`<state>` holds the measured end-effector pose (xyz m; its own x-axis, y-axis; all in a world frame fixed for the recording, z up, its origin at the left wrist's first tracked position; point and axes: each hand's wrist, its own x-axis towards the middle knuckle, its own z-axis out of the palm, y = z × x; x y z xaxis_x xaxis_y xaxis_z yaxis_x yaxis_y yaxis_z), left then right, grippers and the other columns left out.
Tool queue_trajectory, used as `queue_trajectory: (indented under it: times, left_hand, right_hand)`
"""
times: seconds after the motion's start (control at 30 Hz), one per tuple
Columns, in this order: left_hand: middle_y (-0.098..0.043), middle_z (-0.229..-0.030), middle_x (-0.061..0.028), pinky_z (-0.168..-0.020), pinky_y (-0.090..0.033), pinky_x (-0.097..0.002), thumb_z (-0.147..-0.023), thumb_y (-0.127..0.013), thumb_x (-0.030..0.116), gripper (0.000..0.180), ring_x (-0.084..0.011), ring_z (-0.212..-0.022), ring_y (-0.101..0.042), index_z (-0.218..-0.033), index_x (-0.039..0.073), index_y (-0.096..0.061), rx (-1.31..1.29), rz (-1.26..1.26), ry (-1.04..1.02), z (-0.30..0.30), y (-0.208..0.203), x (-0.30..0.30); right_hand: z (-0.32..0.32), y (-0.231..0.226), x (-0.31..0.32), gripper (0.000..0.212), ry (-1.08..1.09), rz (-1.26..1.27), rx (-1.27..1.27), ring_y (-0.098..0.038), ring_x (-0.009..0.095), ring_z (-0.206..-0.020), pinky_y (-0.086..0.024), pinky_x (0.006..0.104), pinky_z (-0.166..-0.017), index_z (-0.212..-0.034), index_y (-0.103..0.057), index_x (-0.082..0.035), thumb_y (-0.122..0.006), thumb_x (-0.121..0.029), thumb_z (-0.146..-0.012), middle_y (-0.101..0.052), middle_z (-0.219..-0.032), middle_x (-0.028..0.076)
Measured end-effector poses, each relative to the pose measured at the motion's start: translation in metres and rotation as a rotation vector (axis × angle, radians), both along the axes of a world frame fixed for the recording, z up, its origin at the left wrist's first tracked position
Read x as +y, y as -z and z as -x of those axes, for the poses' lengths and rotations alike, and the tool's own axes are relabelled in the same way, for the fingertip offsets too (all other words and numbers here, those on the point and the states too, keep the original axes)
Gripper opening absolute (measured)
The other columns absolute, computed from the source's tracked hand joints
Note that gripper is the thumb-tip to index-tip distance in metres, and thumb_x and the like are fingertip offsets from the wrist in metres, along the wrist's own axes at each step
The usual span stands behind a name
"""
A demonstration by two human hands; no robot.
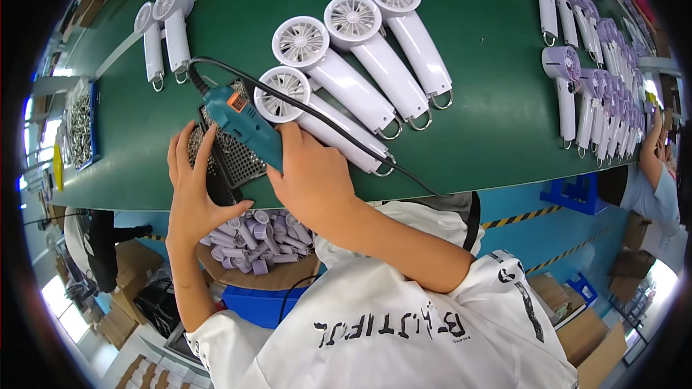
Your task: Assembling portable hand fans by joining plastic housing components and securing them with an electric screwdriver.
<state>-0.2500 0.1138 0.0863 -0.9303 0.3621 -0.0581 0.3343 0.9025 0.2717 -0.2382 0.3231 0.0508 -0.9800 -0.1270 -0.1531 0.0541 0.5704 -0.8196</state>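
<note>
My right hand (311, 171) is wrapped round a teal electric screwdriver (251, 130) with an orange label and a black cord. It is held tilted over a black perforated screw tray (244, 164) near the table's front edge; its tip is hidden. At the tray's left side, my left hand (192, 194) has its fingers spread and thumb apart, close to small loose screws (198, 145). Just right of the tool lies a white handheld fan (331, 130), partly covered by the cord and my right hand. Several more such fans (346, 86) fan out beyond it.
Two fans (173, 29) lie at the far left of the green table (476, 137). Many lilac fans (595, 94) stand in rows at the right. A tray of metal parts (81, 126) sits at the left edge. Below is a carton (216, 270) of fan parts. Co-workers are at both sides.
</note>
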Motion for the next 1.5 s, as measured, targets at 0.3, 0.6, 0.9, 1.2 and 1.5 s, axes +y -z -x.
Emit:
queue_trajectory:
  times: [0.3,0.6,0.9,1.2,1.5]
  left_hand:
    - [-0.03,-0.15,-0.0222,-0.109,-0.029,-0.0549,-0.049,-0.086,0.039,0.096,-0.0452,-0.137,-0.027,-0.134,0.01,-0.053,0.05,0.006,-0.023,-0.017,0.004,-0.001]
    - [-0.03,-0.15,-0.0223,-0.109,-0.029,-0.0536,-0.047,-0.087,0.035,0.092,-0.0448,-0.135,-0.029,-0.13,0.009,-0.056,0.111,-0.022,-0.084,-0.024,-0.014,0.012]
    - [-0.032,-0.147,-0.0224,-0.11,-0.026,-0.0541,-0.05,-0.087,0.046,0.1,-0.0454,-0.134,-0.029,-0.138,0.014,-0.051,0.071,-0.104,-0.071,-0.016,0.0,0.003]
    - [-0.026,-0.151,-0.0217,-0.107,-0.026,-0.061,-0.043,-0.089,0.051,0.13,-0.0475,-0.136,-0.024,-0.152,0.02,-0.027,-0.035,0.028,-0.027,0.005,-0.001,-0.005]
    - [-0.03,-0.147,-0.0175,-0.108,-0.03,-0.0551,-0.045,-0.09,0.033,0.117,-0.0438,-0.136,-0.027,-0.146,0.014,-0.035,0.002,-0.029,-0.029,0.006,-0.022,-0.004]
  right_hand:
    - [-0.007,-0.007,0.002,0.048,-0.049,0.012,0.043,-0.066,0.036,-0.073,-0.054,0.0432,-0.06,-0.113,-0.046,-0.001,-0.075,-0.013,-0.076,-0.062,-0.094,0.017]
    - [-0.005,-0.02,0.012,0.05,-0.058,-0.011,0.125,-0.066,0.033,-0.075,-0.053,0.0418,-0.062,-0.113,-0.047,-0.003,-0.076,-0.013,-0.074,-0.063,-0.089,0.015]
    - [-0.008,-0.008,0.012,0.043,-0.009,-0.047,0.055,-0.065,0.038,-0.082,-0.051,0.0486,-0.069,-0.112,-0.051,-0.005,-0.072,-0.017,-0.077,-0.066,-0.093,0.017]
    - [-0.003,-0.004,0.007,0.036,-0.035,-0.116,0.119,-0.065,0.036,-0.077,-0.05,0.0471,-0.065,-0.108,-0.054,-0.002,-0.071,-0.014,-0.078,-0.065,-0.088,0.017]
    - [-0.005,-0.014,0.005,0.045,-0.047,-0.061,0.195,-0.066,0.035,-0.083,-0.053,0.0436,-0.07,-0.115,-0.053,-0.001,-0.073,-0.013,-0.076,-0.065,-0.099,0.018]
